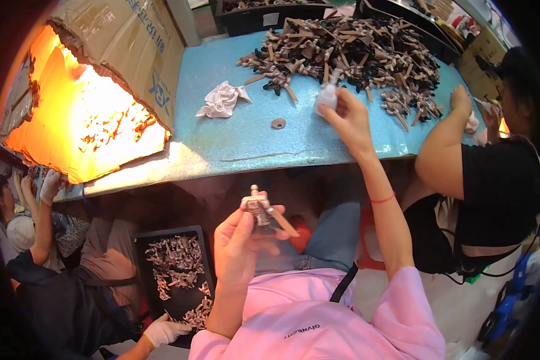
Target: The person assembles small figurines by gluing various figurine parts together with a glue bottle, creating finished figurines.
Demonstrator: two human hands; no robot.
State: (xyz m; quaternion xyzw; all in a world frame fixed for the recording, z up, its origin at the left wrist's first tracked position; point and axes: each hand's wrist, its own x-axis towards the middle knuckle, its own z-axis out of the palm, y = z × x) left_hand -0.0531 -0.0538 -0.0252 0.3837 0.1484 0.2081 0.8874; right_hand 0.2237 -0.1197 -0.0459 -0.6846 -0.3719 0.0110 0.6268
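Observation:
My left hand [234, 246] is raised in front of my lap, pinching a small pale figurine [257, 207] between thumb and fingers. A flat tan stick-like piece [283, 221] slants down from the figurine's side. Over the blue tabletop [252, 135], my right hand [351, 123] grips a small white squeeze bottle [326, 99] with a narrow nozzle pointing up. Just beyond the bottle spreads a large pile of similar figurines [348, 51], with dark parts and tan sticks. A grey disc [278, 123] and a crumpled white cloth [223, 100] lie to the bottle's left.
At left, a cardboard box [153, 60] glows brightly inside, with small pieces in it. Below it, a co-worker's gloved hand [167, 331] touches a black tray [139, 258] of figurine parts. Another person [498, 162] sits close at right. A black bin [270, 18] stands behind the table.

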